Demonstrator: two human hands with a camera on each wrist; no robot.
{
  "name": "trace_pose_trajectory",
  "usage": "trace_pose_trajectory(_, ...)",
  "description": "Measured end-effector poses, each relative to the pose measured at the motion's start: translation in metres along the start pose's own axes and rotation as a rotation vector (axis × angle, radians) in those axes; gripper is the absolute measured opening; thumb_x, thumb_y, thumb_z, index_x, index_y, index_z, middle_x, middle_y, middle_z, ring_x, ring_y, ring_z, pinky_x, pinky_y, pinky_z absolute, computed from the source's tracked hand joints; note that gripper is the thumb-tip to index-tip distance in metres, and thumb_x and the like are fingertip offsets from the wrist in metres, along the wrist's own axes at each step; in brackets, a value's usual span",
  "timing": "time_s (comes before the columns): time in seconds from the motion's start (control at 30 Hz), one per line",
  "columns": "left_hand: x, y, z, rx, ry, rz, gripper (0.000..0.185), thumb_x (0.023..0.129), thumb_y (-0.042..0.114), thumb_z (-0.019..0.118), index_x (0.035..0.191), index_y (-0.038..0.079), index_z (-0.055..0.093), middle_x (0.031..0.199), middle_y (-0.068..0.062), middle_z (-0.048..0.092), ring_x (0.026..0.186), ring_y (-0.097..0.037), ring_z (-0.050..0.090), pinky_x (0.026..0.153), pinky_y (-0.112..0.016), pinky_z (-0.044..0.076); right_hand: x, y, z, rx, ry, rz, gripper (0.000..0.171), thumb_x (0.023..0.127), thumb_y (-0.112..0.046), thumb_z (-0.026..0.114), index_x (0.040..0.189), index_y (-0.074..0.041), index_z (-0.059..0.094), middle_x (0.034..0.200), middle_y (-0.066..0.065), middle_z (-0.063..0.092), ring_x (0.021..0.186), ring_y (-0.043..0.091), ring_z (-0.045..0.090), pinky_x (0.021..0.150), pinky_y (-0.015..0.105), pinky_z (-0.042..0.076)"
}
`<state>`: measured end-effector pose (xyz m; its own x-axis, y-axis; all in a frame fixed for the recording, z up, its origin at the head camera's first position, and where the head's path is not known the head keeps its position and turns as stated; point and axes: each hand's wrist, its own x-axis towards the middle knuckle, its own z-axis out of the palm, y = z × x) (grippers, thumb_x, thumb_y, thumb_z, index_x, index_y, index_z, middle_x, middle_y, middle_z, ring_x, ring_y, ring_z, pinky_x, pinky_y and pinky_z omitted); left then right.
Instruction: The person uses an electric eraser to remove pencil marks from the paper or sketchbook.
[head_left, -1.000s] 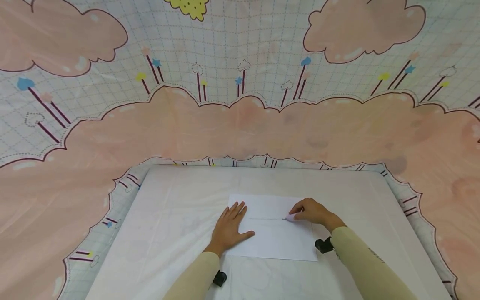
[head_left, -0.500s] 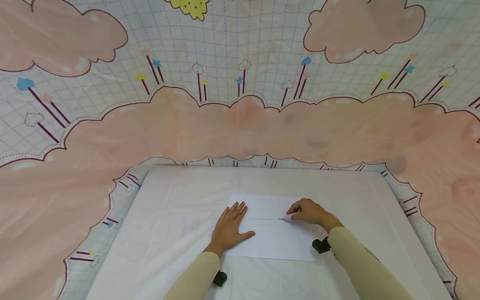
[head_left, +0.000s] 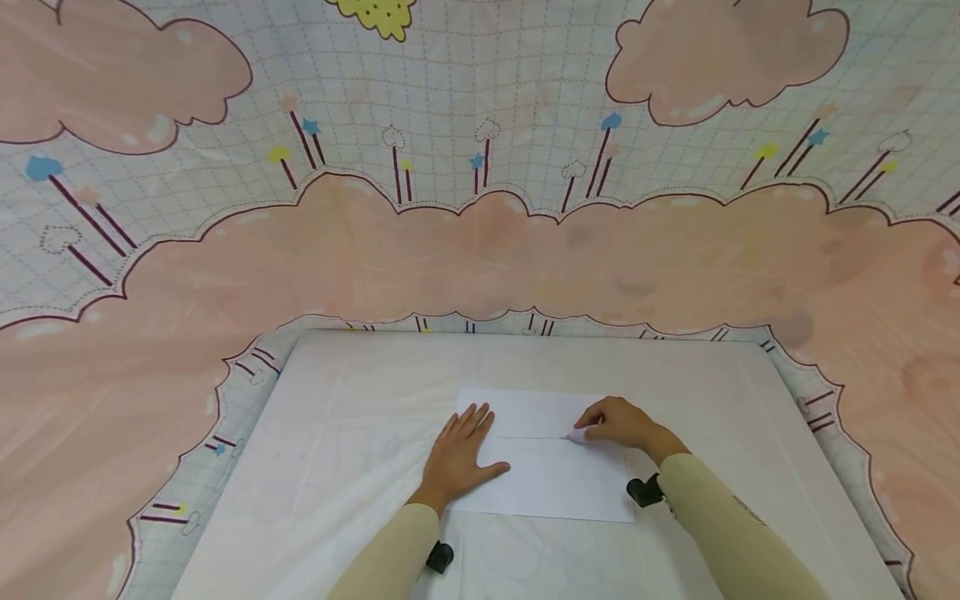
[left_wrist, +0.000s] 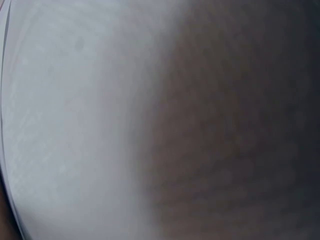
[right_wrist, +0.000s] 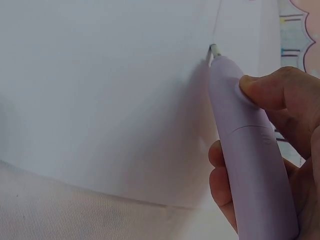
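A white sheet of paper [head_left: 540, 492] lies on the cloth-covered table, with a thin dark line [head_left: 525, 437] across its middle. My left hand [head_left: 453, 462] rests flat on the paper's left side, fingers spread. My right hand [head_left: 626, 423] grips a lavender electric eraser [right_wrist: 252, 150], thumb [right_wrist: 265, 92] on the button at its side and fingers curled round the body. The eraser's small pale tip [right_wrist: 215, 50] is right at the end of the line on the sheet. The left wrist view is blurred and shows mostly a pale surface beside a dark shape.
White cloth [head_left: 375, 400] covers the table around the paper. A patterned curtain [head_left: 480, 258] with clouds surrounds the table at the back and sides. Black wrist cameras [head_left: 647, 491] are strapped under both sleeves.
My right hand has moved the electric eraser slightly left along the line, then a little back to the right. The left hand and the paper stay in place.
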<state>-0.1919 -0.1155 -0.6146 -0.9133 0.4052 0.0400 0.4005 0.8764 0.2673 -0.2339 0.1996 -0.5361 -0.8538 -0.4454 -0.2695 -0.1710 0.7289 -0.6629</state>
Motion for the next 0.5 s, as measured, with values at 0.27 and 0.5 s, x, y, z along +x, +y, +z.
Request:
trace_pose_trajectory(0.27,0.0014,-0.0003,0.0022,0.005,0.006,-0.002,0.095,0.085,0.078,0.046,0.155,0.016,0.033,0.163,0.003,0.025,0.152,-0.018,0.017,0.124,-0.043,0.015,0.0061,-0.0005,0.0045,-0.003,-0.004,0.001,0.016,0.087,-0.013,0.071,0.101,-0.012,0.078,0.104,0.001,0.072,0.090,0.014,0.056,0.078,0.031,0.047)
trace_pose_trajectory(0.5,0.0015,0.0002,0.0029,0.015,0.008,-0.005,0.094,0.084,0.079,0.046,0.154,0.016,0.034,0.162,0.003,0.026,0.152,-0.018,0.018,0.124,-0.043,0.015,0.0079,-0.0006,0.0045,-0.007,-0.004,-0.002,0.016,0.087,-0.014,0.071,0.101,-0.013,0.078,0.104,0.001,0.071,0.088,0.013,0.055,0.077,0.030,0.047)
